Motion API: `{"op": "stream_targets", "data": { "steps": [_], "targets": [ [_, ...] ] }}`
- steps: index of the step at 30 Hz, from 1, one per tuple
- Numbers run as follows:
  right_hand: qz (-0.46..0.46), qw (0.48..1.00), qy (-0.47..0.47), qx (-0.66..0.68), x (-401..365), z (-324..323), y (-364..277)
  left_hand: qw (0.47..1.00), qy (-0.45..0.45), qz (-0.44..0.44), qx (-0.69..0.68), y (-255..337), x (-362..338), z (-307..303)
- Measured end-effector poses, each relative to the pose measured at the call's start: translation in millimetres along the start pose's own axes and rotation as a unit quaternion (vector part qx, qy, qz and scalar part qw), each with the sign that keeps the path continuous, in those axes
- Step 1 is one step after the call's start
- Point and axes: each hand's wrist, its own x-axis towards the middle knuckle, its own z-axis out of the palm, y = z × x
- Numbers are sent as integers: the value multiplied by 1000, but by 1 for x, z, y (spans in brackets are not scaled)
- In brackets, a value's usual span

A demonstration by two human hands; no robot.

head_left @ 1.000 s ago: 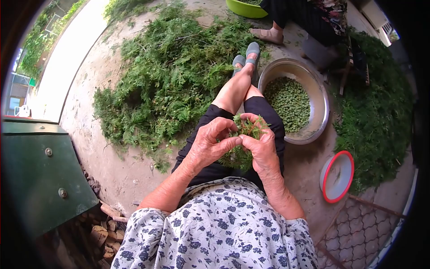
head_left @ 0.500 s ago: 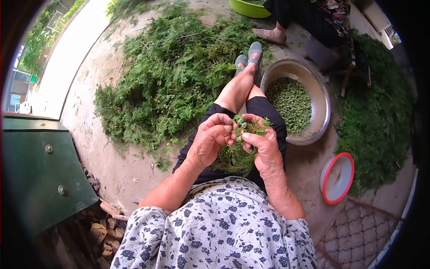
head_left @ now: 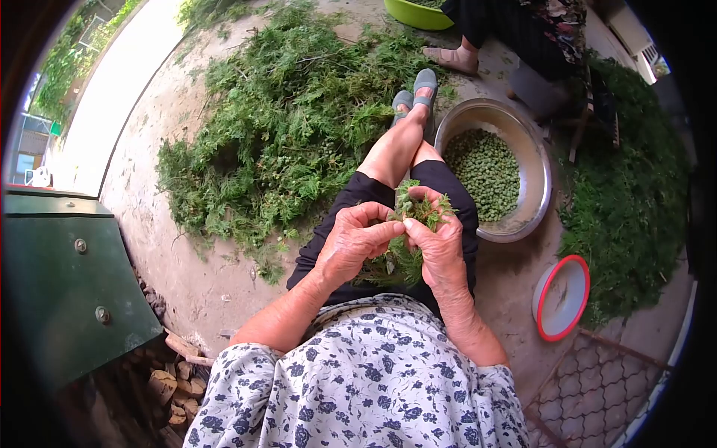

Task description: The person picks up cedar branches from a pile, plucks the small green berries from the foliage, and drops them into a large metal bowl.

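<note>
Over my lap I hold a leafy green sprig (head_left: 409, 257) with both hands. My right hand (head_left: 439, 250) grips it from the right, fingers wrapped around its upper stems. My left hand (head_left: 351, 243) pinches at the sprig's top with thumb and fingers, touching the right thumb. The sprig's lower fronds hang between my palms. A steel bowl (head_left: 536, 175) holding small green seeds (head_left: 485, 172) sits on the ground just right of my knees.
A big heap of green branches (head_left: 284, 119) covers the ground to the left, another heap (head_left: 627, 201) lies right. A red-rimmed white basin (head_left: 560, 297) sits lower right, wire mesh below it. Another person's legs and a green basin (head_left: 414, 13) are at top. A green metal box (head_left: 67, 284) stands left.
My left fingers closed back down onto the sprig's top after lifting away. The sprig shifted slightly lower between my hands.
</note>
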Motion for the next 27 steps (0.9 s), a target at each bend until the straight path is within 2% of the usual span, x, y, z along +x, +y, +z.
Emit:
{"op": "stream_targets", "data": {
  "steps": [3, 5, 8, 10, 14, 17, 18, 20, 24, 25, 27],
  "targets": [
    [36, 997, -43, 51, 0, -7, 0, 997, -6, -40, -62, 2, -1, -4],
    [49, 993, -72, 77, -1, -5, -2, 996, -8, -28, -87, 0, 2, -11],
    [14, 997, -59, 51, -4, 2, -5, 990, -12, 0, -140, 0, 6, -14],
    [-47, 997, -45, -47, -4, 3, -2, 988, 16, 10, -150, -1, 8, -15],
    [-2, 998, -61, -34, -4, -1, -1, 993, 44, -3, -109, 1, 6, -11],
    [-12, 994, -39, -105, -3, 0, 0, 998, 34, 32, -48, -2, 4, -10],
    [-35, 990, -28, -132, -3, 2, -2, 998, 34, 31, -48, -1, 3, -7],
    [-58, 985, -16, -159, -4, 4, -2, 994, 42, 90, 41, 2, 0, 0],
    [-104, 966, -32, -234, -5, 5, 1, 985, 67, 115, 108, 1, 0, 3],
    [-133, 957, -35, -255, -4, 5, 2, 985, 67, 115, 108, 1, -1, 3],
    [-126, 961, -38, -245, -5, 8, 0, 993, 52, 71, 77, 2, -2, 2]
  ]
}}
